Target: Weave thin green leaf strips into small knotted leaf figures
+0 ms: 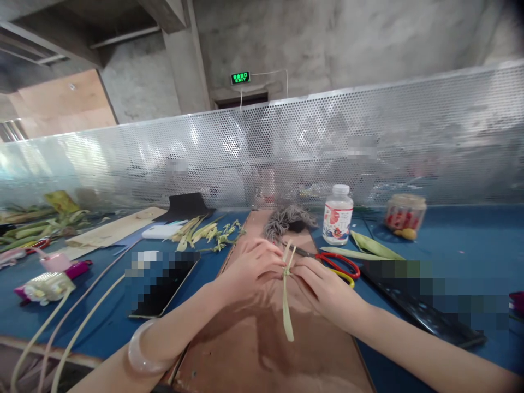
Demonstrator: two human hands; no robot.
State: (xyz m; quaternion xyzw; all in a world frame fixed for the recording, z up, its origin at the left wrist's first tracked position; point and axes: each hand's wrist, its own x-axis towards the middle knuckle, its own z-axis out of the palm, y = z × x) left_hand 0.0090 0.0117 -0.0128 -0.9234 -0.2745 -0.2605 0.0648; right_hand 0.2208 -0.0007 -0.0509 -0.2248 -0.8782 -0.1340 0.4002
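Between my two hands, a pale green strip of plant leaf [288,319] is knotted near its upper part. Its long tail hangs down and two short ends stick up. The fingers of my left hand [264,262] are closed on the knot from the left. From the right, my right hand [317,281] pinches the same knot. Both hands are above a brown board [262,360]. Just behind my right hand lie scissors with red handles [346,263], and a yellow handle shows below them. My fingers hide part of the knot.
Grey yarn [282,221] lies behind my hands. A white-capped bottle [338,215], a jar [405,215] and a leaf [376,246] are to the right, with a black tray [417,305] nearer. On the left are a dark phone [167,289], cables [88,316] and dried leaves [196,232]. A perforated metal screen [155,158] stands behind.
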